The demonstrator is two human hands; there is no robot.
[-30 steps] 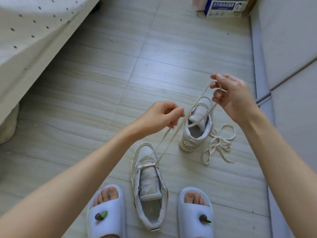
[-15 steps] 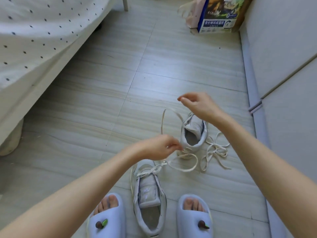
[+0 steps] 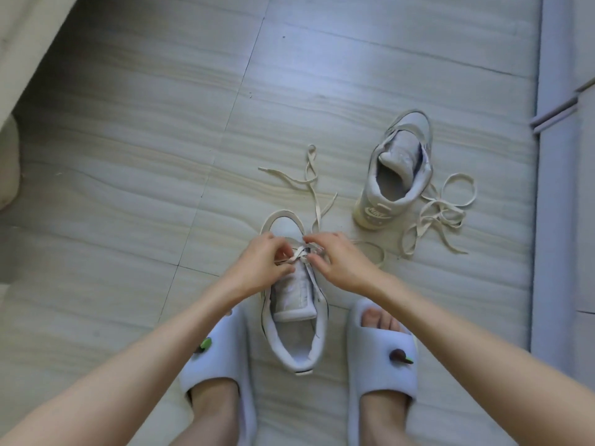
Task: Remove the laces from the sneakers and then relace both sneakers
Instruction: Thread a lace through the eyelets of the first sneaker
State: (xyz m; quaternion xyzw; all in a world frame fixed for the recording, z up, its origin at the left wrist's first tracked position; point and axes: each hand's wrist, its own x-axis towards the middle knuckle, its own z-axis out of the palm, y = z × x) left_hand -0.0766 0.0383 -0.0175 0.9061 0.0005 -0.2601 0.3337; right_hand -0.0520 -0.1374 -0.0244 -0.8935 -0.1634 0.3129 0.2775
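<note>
Two sneakers, one barely relaced

Between pale blue foam slippers, the near grey-white leather sneaker carries only its lowest lace crossing. Left hand and right hand each pinch the cream flat lace at the eyelets. Farther right, the second sneaker stands laceless beside its loose lace on the tiled floor.

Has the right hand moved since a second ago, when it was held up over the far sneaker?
Yes. The right hand has come down and back toward the person, away from the far sneaker, and now pinches the lace at the near sneaker.
</note>
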